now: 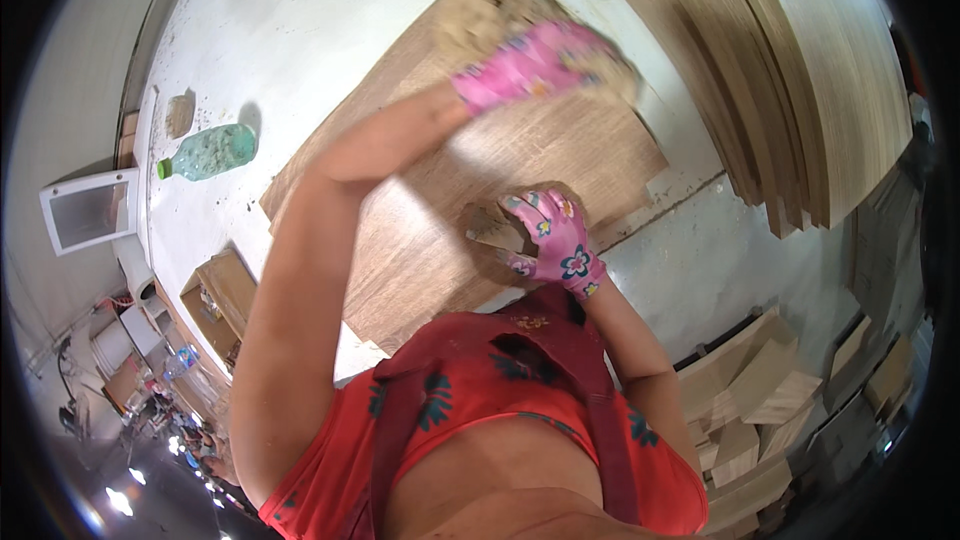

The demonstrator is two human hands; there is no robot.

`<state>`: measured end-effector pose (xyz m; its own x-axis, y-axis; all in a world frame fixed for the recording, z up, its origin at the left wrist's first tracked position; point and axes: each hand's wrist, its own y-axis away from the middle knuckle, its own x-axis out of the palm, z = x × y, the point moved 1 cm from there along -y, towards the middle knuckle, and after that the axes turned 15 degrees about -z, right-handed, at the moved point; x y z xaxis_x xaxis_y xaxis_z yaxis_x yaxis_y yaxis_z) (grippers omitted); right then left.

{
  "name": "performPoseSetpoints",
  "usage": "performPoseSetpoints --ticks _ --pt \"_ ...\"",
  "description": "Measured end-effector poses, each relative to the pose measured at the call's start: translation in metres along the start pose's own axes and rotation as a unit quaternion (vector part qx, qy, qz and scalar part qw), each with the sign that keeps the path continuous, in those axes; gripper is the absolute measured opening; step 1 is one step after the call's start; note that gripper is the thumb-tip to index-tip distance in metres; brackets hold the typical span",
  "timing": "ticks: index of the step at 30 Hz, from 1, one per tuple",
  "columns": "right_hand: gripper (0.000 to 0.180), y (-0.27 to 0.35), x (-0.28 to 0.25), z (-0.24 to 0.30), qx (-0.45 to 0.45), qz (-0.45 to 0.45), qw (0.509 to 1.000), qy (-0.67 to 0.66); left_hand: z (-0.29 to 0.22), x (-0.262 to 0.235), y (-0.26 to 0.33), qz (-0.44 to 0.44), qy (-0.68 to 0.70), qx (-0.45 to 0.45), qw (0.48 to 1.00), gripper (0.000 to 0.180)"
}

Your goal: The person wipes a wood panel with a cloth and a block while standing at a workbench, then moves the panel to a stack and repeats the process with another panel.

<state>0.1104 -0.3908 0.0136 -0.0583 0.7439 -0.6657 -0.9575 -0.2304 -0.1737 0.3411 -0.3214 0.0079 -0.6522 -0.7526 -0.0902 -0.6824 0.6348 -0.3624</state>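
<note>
Directly beneath both pink-gloved hands lie wood-grain boards.

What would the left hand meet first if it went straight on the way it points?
Beyond the blurred tan cloth at it, the left hand would probably cross white tabletop and first meet the stacked wood-grain boards, though relative height is unclear.

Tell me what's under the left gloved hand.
Under the left hand is a beige cloth, blurred, over the wood-grain board. What the cloth covers of the board can't be seen.
</note>
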Motion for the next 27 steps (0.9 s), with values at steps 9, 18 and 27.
performPoseSetpoints --ticks 9,18,27 --pt "0.069 -0.006 -0.008 -0.003 -0.005 0.009 0.997 -0.072 -0.013 -0.112 -0.02 -0.118 0.035 -0.195 0.973 0.023" --pt "0.063 -0.004 -0.004 -0.008 -0.043 -0.048 0.991 -0.117 0.022 -0.094 -0.003 -0.104 -0.331 -0.108 0.932 0.043" --pt "0.059 0.001 0.01 -0.004 -0.058 -0.015 0.989 -0.136 0.009 0.072 0.021 0.044 -0.215 0.037 0.975 0.041"
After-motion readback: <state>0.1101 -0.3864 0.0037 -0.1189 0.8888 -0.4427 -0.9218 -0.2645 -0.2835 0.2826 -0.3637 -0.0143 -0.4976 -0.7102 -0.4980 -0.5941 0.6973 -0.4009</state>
